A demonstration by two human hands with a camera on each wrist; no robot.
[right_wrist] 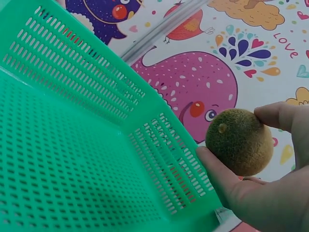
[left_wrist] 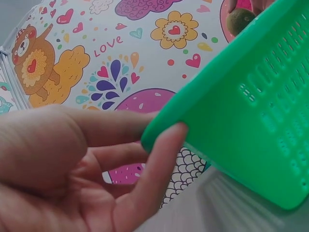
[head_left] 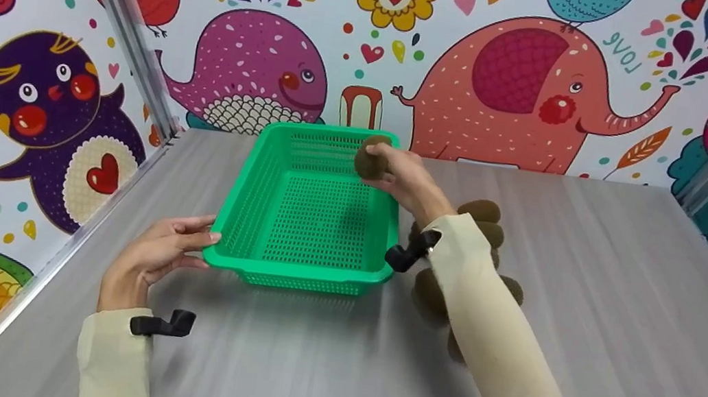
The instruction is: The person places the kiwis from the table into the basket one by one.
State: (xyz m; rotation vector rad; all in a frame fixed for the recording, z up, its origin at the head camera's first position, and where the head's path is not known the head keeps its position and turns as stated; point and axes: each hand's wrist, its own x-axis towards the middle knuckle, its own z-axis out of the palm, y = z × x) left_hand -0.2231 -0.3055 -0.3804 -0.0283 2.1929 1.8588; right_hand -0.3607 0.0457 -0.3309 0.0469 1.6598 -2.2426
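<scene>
A green perforated plastic basket (head_left: 299,271) stands on the table with no fruit visible inside. My left hand (head_left: 163,248) pinches the rim at its near left corner; the left wrist view shows the thumb (left_wrist: 166,145) on the inner side and the fingers outside. My right hand (head_left: 409,178) holds a brown fuzzy kiwi (head_left: 371,158) over the far right corner of the basket. In the right wrist view this kiwi (right_wrist: 239,141) sits between thumb and fingers, close by the basket's rim (right_wrist: 166,108).
Several more kiwis (head_left: 480,210) lie on the grey table (head_left: 614,318) to the right of the basket, partly hidden under my right forearm. Behind the table rises a wall (head_left: 369,90) printed with cartoon animals. A metal post (head_left: 126,21) stands at the left corner.
</scene>
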